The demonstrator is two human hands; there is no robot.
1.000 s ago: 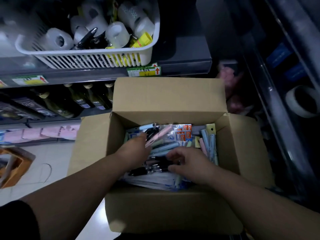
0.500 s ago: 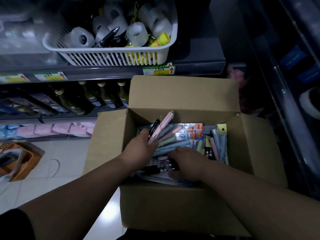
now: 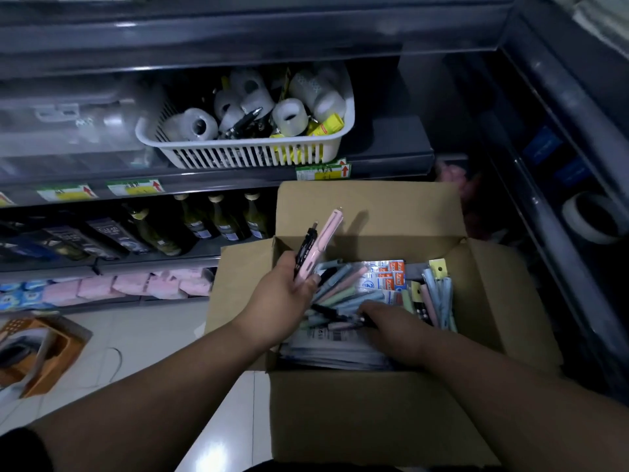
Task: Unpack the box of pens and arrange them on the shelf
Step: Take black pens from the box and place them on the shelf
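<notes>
Pink pen [image 3: 319, 247] and black pen [image 3: 305, 248] in left hand [image 3: 282, 301]

No words can be read. The shelf tags [image 3: 323, 172] are green and yellow, each with a red arrow [image 3: 344, 171] pointing up, but their numbers are blurry. The black pen [image 3: 305, 248] has tiny white letters, too small to read. A pack [image 3: 340, 349] in the box [image 3: 367, 413] shows a barcode [image 3: 325, 334].
</notes>
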